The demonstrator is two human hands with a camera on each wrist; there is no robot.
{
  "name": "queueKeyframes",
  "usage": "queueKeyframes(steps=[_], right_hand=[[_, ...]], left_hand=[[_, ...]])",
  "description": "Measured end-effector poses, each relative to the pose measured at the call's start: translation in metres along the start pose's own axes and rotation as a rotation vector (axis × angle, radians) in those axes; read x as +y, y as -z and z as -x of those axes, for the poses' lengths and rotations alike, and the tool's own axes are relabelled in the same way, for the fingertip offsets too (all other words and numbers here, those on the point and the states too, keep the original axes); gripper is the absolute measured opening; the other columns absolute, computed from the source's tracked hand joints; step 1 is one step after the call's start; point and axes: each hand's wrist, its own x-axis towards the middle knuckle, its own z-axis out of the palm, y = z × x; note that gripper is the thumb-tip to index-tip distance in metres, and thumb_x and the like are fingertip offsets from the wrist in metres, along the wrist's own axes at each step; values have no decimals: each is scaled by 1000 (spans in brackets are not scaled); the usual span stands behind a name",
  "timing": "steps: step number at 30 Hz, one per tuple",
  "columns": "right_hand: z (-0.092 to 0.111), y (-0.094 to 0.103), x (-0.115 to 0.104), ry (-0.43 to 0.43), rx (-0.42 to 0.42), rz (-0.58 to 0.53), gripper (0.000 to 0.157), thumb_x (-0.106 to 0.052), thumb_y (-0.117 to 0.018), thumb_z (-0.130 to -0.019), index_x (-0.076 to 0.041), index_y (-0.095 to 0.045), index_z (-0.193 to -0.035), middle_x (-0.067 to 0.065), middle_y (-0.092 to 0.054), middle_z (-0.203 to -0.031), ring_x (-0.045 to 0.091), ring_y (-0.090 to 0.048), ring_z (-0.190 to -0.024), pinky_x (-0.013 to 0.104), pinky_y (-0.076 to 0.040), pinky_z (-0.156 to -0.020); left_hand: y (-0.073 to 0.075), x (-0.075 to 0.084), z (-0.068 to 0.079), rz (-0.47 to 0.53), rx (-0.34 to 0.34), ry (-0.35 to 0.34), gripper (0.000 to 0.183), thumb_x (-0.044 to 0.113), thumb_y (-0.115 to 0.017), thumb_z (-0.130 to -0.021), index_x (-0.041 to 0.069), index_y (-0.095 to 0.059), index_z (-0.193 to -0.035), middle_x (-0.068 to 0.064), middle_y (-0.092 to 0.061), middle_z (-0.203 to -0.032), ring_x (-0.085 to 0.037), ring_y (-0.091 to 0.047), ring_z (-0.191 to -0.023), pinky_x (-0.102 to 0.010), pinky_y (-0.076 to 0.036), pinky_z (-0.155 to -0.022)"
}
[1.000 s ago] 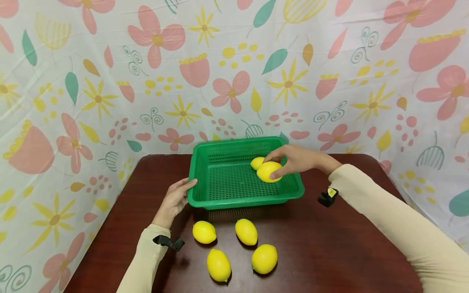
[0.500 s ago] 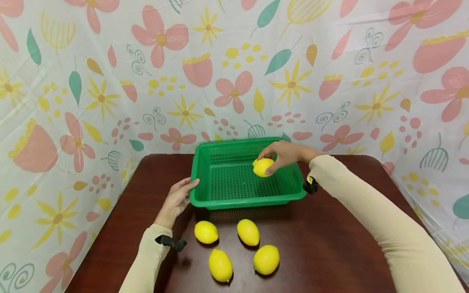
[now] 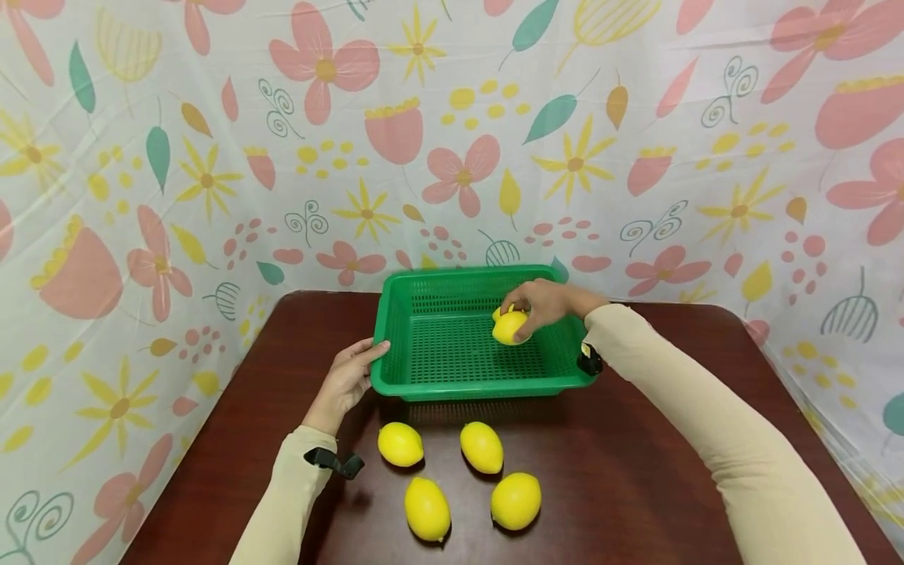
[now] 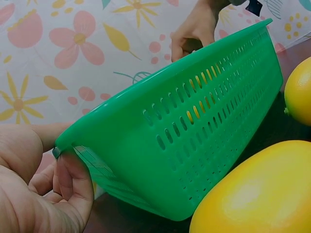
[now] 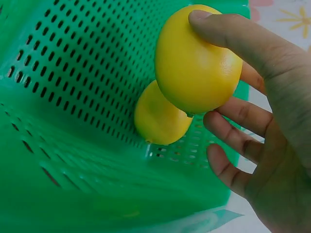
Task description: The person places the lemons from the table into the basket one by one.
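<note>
My left hand (image 3: 346,378) pinches the left rim of a green plastic basket (image 3: 480,388), thumb on top and fingers curled beneath, as the left wrist view shows. Over the right part of the basket, my right hand (image 3: 544,304) grips a yellow lemon (image 3: 508,329) between thumb and fingers. A second lemon (image 5: 158,119) lies in the basket; in the right wrist view the held lemon (image 5: 197,63) partly covers it. Through the slots of the basket wall, the left wrist view shows bits of yellow.
Several lemons lie on the dark wooden table (image 3: 621,486) in front of the basket, among them a back left lemon (image 3: 400,444) and a front right lemon (image 3: 516,501). A flowered curtain (image 3: 452,133) hangs right behind the basket.
My right hand has moved slightly left and farther over the basket with the lemon. My left hand stays on the rim. The head view has shifted a little.
</note>
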Motion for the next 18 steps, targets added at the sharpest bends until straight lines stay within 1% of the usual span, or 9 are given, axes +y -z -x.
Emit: queueKeyframes(steps=[3,7,13,18], right_hand=[[-3,-4,3,0,-6,4,56,-37,-87,-83,-14,-67,-130,12,-70,-123,31,-66,-113,45,-57,-88],[-7,-8,4,-24,-25,32,56,-39,-88,-81,-14,-68,-127,12,-71,-119,29,-66,-109,41,-58,-84],[-13,-12,3,-87,-65,95,60,-45,-88,-79,-16,-68,-128,15,-70,-122,28,-65,-108,38,-58,-82],[-16,-14,4,-109,-72,132,60,-47,-87,-79,-18,-68,-128,14,-69,-125,29,-64,-111,40,-58,-84]], left_hand=[[0,-1,-1,1,-4,0,50,22,-69,-101,0,-52,-143,-6,-69,-109,-11,-68,-85,-27,-61,-77],[0,0,-2,-4,-17,-2,52,23,-68,-101,0,-51,-144,-4,-69,-107,-11,-68,-86,-27,-61,-77],[0,-1,-1,1,-16,3,51,22,-69,-101,0,-51,-144,-5,-69,-109,-13,-69,-88,-28,-61,-79],[2,-1,-2,11,-22,-3,51,23,-69,-101,0,-52,-143,-4,-69,-106,-11,-68,-84,-27,-61,-78]])
